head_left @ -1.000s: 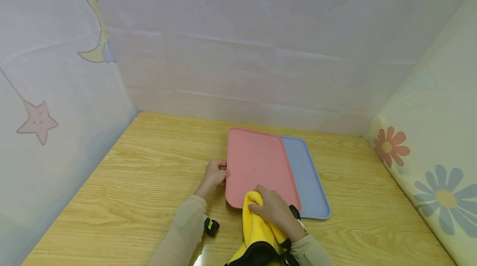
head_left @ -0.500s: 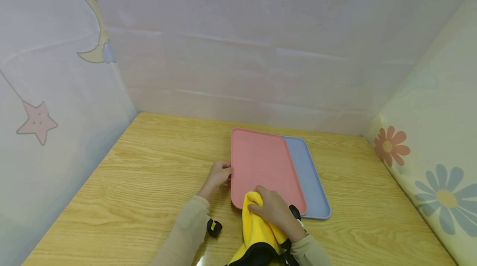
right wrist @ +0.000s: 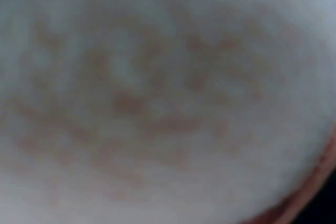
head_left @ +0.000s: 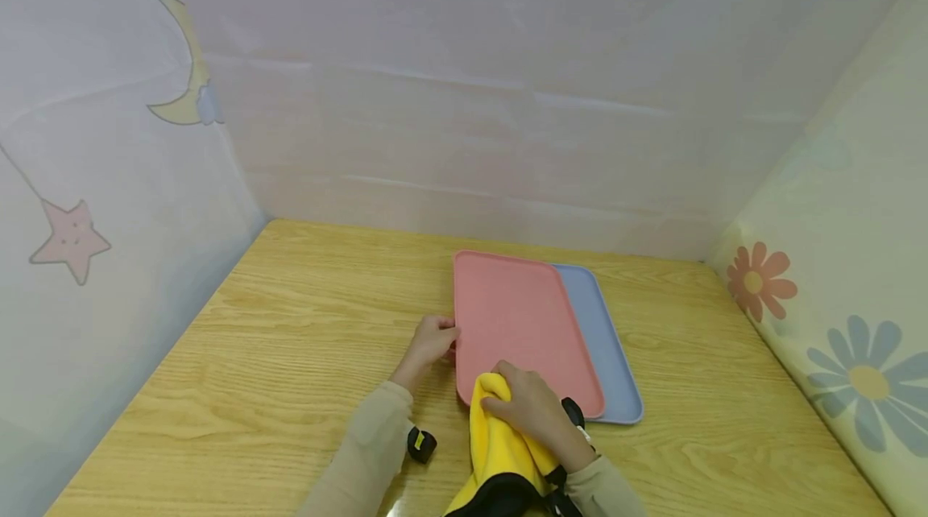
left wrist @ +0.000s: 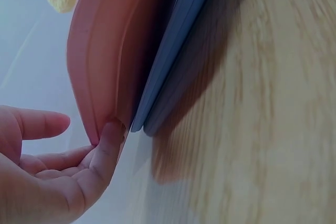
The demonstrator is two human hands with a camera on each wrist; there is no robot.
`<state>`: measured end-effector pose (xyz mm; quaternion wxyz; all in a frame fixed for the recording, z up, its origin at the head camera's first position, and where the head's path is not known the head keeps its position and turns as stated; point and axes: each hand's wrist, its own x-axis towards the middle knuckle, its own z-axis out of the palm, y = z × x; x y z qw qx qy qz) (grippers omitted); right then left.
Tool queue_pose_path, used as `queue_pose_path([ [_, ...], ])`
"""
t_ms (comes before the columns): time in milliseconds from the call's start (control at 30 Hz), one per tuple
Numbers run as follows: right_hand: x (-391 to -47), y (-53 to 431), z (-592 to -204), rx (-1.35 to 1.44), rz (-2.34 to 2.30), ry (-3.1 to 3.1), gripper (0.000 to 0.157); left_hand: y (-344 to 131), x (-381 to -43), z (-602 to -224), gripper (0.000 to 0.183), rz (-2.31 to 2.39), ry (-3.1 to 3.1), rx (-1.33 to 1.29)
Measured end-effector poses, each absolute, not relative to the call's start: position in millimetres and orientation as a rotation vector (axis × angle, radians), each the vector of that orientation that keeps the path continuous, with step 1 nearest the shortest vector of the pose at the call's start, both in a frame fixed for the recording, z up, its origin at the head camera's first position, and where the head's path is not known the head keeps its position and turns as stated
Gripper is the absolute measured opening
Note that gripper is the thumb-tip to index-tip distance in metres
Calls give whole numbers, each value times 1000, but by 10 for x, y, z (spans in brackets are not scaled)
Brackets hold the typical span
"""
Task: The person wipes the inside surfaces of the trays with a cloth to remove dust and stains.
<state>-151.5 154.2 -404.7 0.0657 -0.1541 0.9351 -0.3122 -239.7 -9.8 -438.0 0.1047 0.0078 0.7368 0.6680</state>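
My left hand (head_left: 431, 342) is at the left edge of the pink tray (head_left: 518, 324). In the left wrist view its fingers (left wrist: 102, 156) curl at the tray's rim, and the thumb stands a little apart from it. The pink tray overlaps a blue tray (head_left: 600, 340), with its left side raised off the table. My right hand (head_left: 532, 408) grips a bunched yellow cloth item with black trim (head_left: 496, 448) in front of the pink tray. Its lower part runs out of the frame, so its full shape is hidden. The right wrist view shows only a blurred pale surface.
The trays lie on a wood-grain table (head_left: 290, 340). A pale fabric wall (head_left: 464, 98) closes off the back, with printed side walls left and right. Below the left wrist sits a small black device (head_left: 421, 445).
The pink tray has shifted to the right with my left hand at its edge and covers more of the blue tray. My right hand and the yellow cloth item have stayed almost still.
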Motion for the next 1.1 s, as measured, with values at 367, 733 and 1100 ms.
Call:
queue_pose_path([
  [367,-1509,1537,-4038,-471,-938,2819,19,-36,-2389,-4374,23,1927,2186,22],
  [733,-1502,1526,-4030,-486,-922,2812,19,48,-2379,-4360,19,1852,2203,47],
  [1100,-1491,1502,-3995,-505,-901,2821,20,148,-2384,-4328,17,1829,2236,101],
])
